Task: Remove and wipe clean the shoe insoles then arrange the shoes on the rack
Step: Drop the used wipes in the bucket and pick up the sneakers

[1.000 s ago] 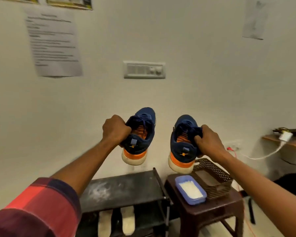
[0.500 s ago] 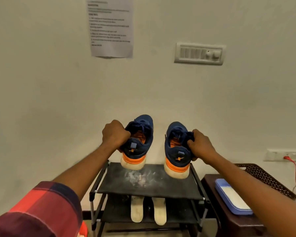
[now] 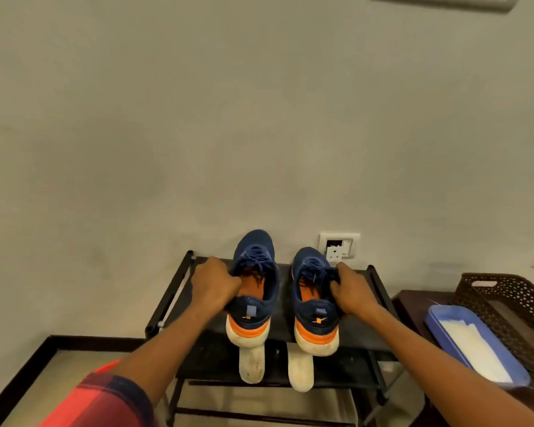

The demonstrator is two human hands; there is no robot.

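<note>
Two shoes stand side by side at the top shelf of the rack [image 3: 169,298], long axes parallel, toes toward the wall [image 3: 198,134] and heels toward the person, overhanging the front edge. The left hand [image 3: 215,283] grasps the left shoe [image 3: 255,298] by its outer collar. The right hand [image 3: 352,292] likewise grasps the right shoe [image 3: 312,303]. Both hands are outboard. Two pale insoles [image 3: 252,365] lie on the shelf below.

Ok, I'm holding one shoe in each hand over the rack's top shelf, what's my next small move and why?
The left hand grips the left shoe, the right hand the right shoe, and both heels overhang the top shelf at its front edge. So probably slide both back toward the wall, then let go.
</note>
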